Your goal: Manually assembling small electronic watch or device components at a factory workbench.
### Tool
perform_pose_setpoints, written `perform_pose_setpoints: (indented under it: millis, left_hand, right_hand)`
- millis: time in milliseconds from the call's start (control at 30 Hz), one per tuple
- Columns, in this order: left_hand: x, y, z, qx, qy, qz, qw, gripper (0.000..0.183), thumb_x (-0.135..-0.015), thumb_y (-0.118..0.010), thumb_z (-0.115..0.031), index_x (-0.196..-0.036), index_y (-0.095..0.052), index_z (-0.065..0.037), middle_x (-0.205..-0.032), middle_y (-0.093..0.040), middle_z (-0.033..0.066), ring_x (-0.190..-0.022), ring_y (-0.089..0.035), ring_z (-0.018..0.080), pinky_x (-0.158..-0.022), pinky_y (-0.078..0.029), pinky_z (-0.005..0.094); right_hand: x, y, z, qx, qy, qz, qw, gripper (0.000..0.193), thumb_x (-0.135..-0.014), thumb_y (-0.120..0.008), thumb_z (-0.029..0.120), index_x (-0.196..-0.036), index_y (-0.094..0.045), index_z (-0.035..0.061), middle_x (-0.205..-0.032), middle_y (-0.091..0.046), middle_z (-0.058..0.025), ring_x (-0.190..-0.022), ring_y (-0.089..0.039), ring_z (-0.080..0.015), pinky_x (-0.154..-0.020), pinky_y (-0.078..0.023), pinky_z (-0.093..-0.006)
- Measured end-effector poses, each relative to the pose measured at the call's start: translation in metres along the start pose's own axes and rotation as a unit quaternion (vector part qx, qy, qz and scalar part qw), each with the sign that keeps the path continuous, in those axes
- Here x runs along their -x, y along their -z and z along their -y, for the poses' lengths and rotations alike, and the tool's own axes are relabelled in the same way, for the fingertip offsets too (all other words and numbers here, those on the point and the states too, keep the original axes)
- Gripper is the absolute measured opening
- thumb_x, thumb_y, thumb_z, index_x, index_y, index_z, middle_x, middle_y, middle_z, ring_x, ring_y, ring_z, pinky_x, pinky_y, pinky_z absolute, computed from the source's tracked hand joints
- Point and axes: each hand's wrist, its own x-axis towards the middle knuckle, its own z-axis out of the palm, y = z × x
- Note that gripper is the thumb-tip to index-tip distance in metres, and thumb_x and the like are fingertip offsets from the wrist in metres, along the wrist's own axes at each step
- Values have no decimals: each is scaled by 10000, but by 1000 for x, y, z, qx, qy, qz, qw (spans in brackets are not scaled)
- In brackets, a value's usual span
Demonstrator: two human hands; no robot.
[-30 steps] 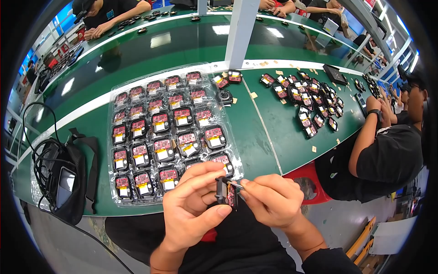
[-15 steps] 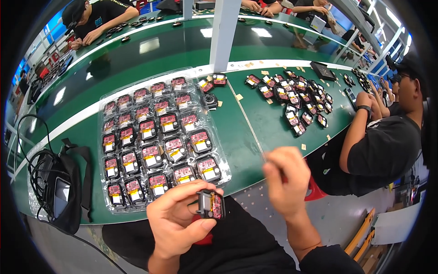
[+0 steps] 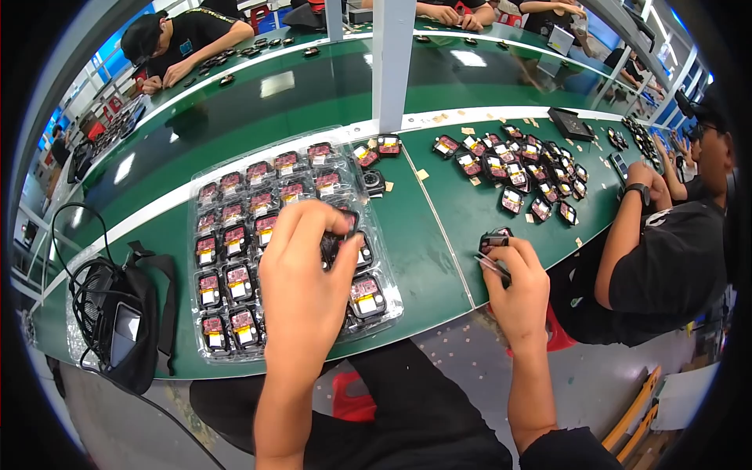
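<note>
My left hand point(image 3: 301, 274) is over the right side of a clear plastic tray point(image 3: 395, 301), its thumb and fingers closed round a black smartwatch case point(image 3: 350, 222) that they partly hide. Rows of open smartwatch cases point(image 3: 237, 280) fill the tray's pockets, showing red circuit boards, yellow tape and white patches. To the right, near the table's front edge, my right hand point(image 3: 520, 286) is closed on thin dark tweezers point(image 3: 493, 269). Another smartwatch case point(image 3: 495, 238) is at its fingertips; whether it is lifted off the table I cannot tell.
A pile of smartwatch cases point(image 3: 513, 168) lies on the green table point(image 3: 415, 223) at the right, with small tan scraps around. Several more sit by the tray's far right corner. A black bag point(image 3: 137, 337) with cables is at left. A co-worker point(image 3: 666, 258) sits at right; a post point(image 3: 392, 70) stands ahead.
My left hand has gone from in front of the table up over the tray with its smartwatch case. My right hand has moved slightly right, to a case near the pile.
</note>
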Motion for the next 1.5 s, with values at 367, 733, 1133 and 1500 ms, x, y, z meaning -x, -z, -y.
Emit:
perform_pose_setpoints:
  millis: [367,733,1133,1500]
  left_hand:
    - [4,-21,7,-232,-1,115,966,459,-871,-738,-340,-1181,-699,-5,-1323,-641,178,-1311,-536,372,-1150,-324,528]
    - [-4,-1,10,-223,8,217,950,510,-895,-712,-324,-1290,-631,-12,-1431,-569,157,-1419,-408,404,-1197,-212,566]
    - [-5,5,18,-225,-36,202,952,371,-938,-645,-290,-1215,-686,-47,-1358,-625,110,-1393,-433,401,-1188,-209,604]
    - [-5,3,23,-312,-106,216,919,337,-955,-603,-272,-1185,-693,-43,-1309,-645,98,-1350,-494,350,-1154,-268,627]
  right_hand:
    - [3,-3,-6,-99,64,-33,992,169,-754,-769,-13,-890,-695,53,-980,-662,-99,-726,-687,-285,-573,-539,-352]
    - [4,11,27,-290,32,61,955,195,-739,-791,-52,-890,-688,17,-944,-634,-106,-712,-643,-185,-535,-487,-279]
    - [6,14,64,-447,60,180,874,180,-795,-788,-35,-913,-659,8,-915,-599,-57,-553,-392,-16,-481,-312,-201]
    - [17,17,79,-415,59,161,894,181,-796,-786,-35,-916,-657,6,-926,-609,-63,-561,-405,-21,-476,-312,-206]
